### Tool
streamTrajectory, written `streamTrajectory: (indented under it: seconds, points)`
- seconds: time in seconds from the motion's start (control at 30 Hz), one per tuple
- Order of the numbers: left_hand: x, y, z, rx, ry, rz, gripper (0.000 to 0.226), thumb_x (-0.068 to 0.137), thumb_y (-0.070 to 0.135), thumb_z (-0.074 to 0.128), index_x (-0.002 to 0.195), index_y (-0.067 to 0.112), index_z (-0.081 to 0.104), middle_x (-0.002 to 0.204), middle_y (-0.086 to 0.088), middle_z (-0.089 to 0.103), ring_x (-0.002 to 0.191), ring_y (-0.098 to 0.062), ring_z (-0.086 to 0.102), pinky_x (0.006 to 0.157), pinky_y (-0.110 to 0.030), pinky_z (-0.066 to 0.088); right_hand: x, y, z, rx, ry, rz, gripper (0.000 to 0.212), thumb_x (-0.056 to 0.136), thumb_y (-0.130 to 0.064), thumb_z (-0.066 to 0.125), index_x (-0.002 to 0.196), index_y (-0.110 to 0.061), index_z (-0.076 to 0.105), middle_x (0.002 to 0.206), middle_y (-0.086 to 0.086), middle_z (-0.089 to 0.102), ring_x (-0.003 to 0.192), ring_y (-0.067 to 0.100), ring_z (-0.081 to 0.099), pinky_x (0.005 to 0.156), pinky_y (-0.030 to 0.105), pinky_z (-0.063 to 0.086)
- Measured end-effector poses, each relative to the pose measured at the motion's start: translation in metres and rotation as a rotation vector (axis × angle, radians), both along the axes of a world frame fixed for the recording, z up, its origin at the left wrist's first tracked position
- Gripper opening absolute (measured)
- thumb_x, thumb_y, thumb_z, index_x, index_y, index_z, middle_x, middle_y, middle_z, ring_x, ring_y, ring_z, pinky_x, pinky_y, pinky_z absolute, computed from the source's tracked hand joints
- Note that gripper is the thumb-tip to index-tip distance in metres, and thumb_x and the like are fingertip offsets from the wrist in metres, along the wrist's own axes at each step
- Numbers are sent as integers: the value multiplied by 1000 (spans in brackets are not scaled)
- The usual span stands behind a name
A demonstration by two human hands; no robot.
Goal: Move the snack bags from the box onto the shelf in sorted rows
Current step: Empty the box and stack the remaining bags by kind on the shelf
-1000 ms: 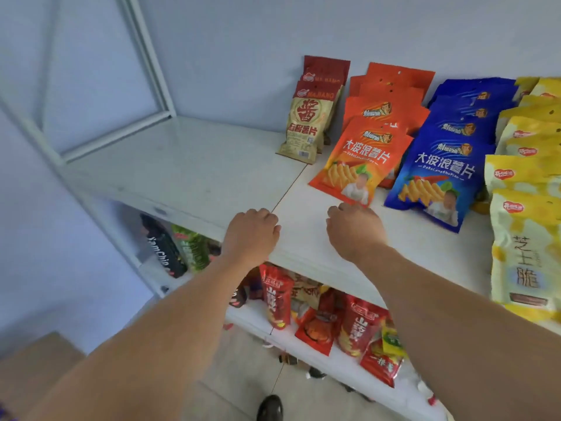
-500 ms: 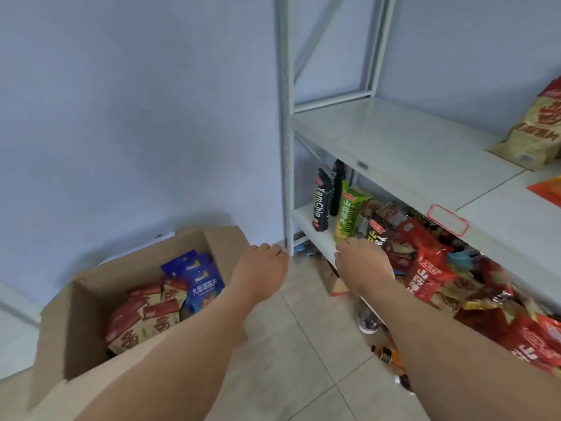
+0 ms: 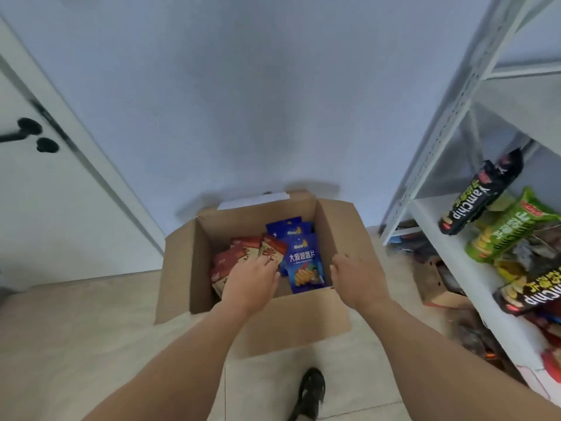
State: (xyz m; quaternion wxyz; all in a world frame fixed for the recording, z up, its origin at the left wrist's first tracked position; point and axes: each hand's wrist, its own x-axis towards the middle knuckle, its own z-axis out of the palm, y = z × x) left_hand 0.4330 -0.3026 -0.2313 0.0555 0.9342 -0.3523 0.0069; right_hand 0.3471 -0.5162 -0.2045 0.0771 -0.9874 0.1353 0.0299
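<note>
Both hands over open box [image 3: 340, 238] — left hand [image 3: 249, 279] on red bags [image 3: 243, 253]

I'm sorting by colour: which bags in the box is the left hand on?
The red-and-tan bags on the box's left side; the blue bags lie untouched between both hands.

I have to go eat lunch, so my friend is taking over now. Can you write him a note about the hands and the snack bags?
Left hand: reaching into the cardboard box, fingers on the red bags; no clear grip yet.
Right hand: open over the box's right side, holding nothing.
Blue bags stand beside the red ones in the box.
Left: carry both kinds to the white shelf on the right, in sorted rows.
</note>
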Motion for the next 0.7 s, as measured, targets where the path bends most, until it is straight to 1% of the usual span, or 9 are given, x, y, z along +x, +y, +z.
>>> streamTrajectory:
  seconds: [0.07,0.13,0.23,0.33,0.43,0.5,0.57,0.63,0.7]
  points:
    - [24,16,-16,11,44,89,32,103,36,39,110,22,68,109,4,68,98,-18,63,82,-34,52,36,9,-22,64,28,14,20,102,-34,45,110,-19,55,112,3,63,101,24,62,77,34,46]
    - [51,26,-39,13,122,190,33,104,38,38,118,24,65,113,6,67,101,-16,62,84,-33,53,72,14,-50,100,67,10,21,103,-35,42,110,-19,55,113,2,63,101,23,60,77,35,46]
    - [90,33,-77,-40,287,374,37,103,40,41,133,24,57,125,5,61,112,-16,59,91,-32,50,123,21,-99,169,145,-11,22,103,-34,41,108,-18,56,113,3,63,102,23,59,73,33,42]
    - [126,38,-125,-199,520,668,43,100,39,50,139,20,51,135,1,55,122,-21,55,98,-37,46,168,31,-155,322,215,-111,24,101,-38,45,110,-19,56,113,4,65,103,25,61,76,34,46]
    - [158,50,-189,-399,758,1007,51,98,41,56,142,17,47,135,-3,56,122,-25,57,102,-38,47,201,46,-215,499,347,-277,36,100,-46,50,121,-18,55,117,6,65,108,27,60,80,37,49]
    - [174,62,-237,-491,891,1192,55,95,46,59,139,14,47,126,-2,61,115,-26,60,100,-41,50,216,58,-260,615,448,-390,49,98,-50,53,133,-16,51,125,8,64,114,28,60,82,35,48]
    - [190,68,-282,-548,996,1336,55,95,46,61,134,10,46,120,-2,62,115,-30,61,94,-38,49,227,68,-305,693,529,-477,63,96,-53,55,143,-13,44,135,11,60,122,29,57,90,37,47]
    - [201,72,-323,-589,1073,1458,54,95,45,63,134,11,47,122,-7,63,118,-32,60,89,-38,48,235,79,-345,762,588,-505,67,96,-53,56,144,-9,43,140,14,56,125,30,55,97,39,45]
    - [209,76,-358,-630,1152,1538,54,92,46,67,131,13,49,121,-4,64,118,-31,60,84,-38,46,243,90,-379,855,653,-540,63,98,-45,56,145,-6,42,143,15,53,127,30,53,97,36,41]
